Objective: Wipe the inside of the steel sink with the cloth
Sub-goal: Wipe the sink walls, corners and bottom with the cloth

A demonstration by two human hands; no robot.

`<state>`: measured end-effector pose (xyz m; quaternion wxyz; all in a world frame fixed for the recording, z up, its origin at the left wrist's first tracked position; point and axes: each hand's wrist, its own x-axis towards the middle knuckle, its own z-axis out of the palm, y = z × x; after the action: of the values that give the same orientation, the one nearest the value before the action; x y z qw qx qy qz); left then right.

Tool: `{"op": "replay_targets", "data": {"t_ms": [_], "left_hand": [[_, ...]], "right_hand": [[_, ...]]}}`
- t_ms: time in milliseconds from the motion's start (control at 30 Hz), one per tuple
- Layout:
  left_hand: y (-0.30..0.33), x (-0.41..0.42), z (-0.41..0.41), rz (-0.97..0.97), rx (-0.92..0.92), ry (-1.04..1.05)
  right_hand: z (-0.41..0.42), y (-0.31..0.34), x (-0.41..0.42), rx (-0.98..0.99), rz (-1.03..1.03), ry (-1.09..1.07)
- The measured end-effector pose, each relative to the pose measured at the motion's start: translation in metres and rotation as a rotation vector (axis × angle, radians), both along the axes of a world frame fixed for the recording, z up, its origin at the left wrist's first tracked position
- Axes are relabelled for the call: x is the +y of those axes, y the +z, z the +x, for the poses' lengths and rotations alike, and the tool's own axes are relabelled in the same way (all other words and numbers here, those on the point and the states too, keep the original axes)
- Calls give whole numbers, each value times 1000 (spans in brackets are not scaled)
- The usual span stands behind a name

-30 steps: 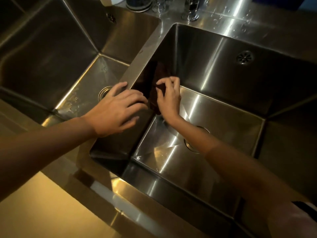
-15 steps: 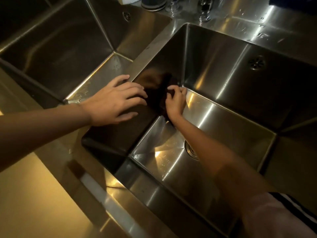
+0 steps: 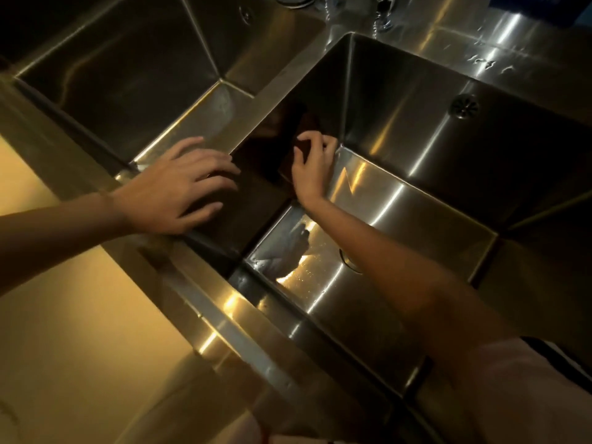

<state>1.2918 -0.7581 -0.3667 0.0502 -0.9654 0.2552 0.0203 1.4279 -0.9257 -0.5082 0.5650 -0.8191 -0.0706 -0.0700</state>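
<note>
From the head camera, looking down: the right hand (image 3: 312, 169) reaches deep into the right-hand sink (image 3: 416, 200), fingers curled over a dark cloth (image 3: 299, 155) and pressing it flat against the left inner wall, near the far corner — the grip looks meant to keep the cloth bunched under the palm while it rubs. The left hand (image 3: 179, 190) rests spread and relaxed on the steel divider (image 3: 272, 100) between the two basins, holding nothing — probably a brace for leaning in. Wet streaks show on the basin floor near the drain (image 3: 347, 259).
</note>
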Motion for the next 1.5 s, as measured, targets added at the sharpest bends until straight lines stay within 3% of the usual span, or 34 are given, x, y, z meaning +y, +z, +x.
{"op": "replay_targets", "data": {"t_ms": [233,400,733,867,1067,1200,1300,1500], "left_hand": [[-11,15,-52,-17,5,99],[-15,15,-54,-37,-3,123],[-8,8,-53,-20,28,112],[-6,6,-54,-40,33,123],[-11,11,-54,-60,30,97],[-12,13,-52,-82,16,91],[-13,14,-52,-88,13,91],[-9,10,-54,-94,24,111]], "right_hand": [[11,-53,3,329,-166,37],[16,-60,-2,408,-165,34],[-48,40,15,-36,142,20],[-71,48,17,-171,146,77],[-40,-15,12,43,28,67],[-11,-62,8,305,-136,82],[3,-78,3,513,-123,56],[-15,-44,7,377,-18,12]]}}
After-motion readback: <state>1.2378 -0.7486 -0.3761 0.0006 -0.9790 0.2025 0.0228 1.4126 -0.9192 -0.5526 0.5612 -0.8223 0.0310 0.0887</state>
